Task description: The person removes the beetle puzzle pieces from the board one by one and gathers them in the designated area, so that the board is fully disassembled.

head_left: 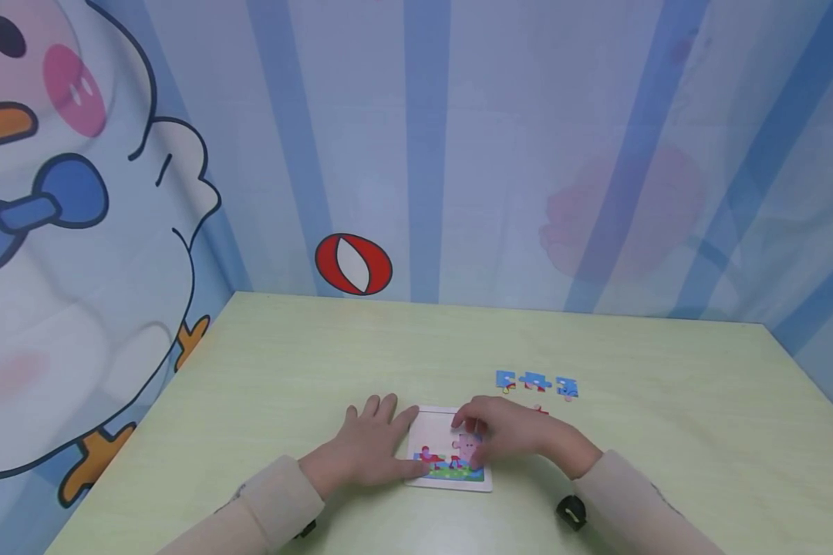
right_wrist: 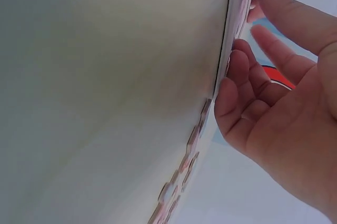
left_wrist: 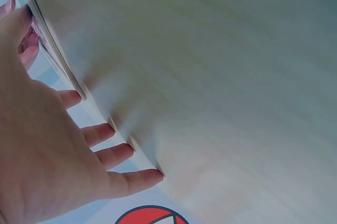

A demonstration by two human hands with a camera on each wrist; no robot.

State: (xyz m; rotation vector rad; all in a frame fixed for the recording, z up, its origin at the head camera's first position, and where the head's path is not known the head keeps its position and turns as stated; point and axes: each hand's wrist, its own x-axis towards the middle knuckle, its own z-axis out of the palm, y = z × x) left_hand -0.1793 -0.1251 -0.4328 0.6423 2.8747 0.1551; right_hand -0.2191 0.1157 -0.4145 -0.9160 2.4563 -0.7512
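Note:
A small white-framed puzzle tray (head_left: 447,487) lies on the table in the head view, its lower part filled with green and blue pieces. A pink puzzle piece (head_left: 468,445) sits at its right side. My left hand (head_left: 364,447) has its fingers spread, with the thumb over the tray's lower left and the index fingertip at its upper left corner. Above the tray's right side is my right hand (head_left: 507,428). Its thumb touches the area of the pink piece, and its rear fingers (right_wrist: 238,66) bend against the tray edge. No piece shows lifted between those fingers.
Beyond the right hand lie loose blue puzzle pieces (head_left: 535,381) in a row. A reddish piece (head_left: 540,409) is partly hidden by that hand. The pale table (head_left: 305,347) ends at a printed curtain (head_left: 486,154). A black object (head_left: 571,512) is under the right sleeve.

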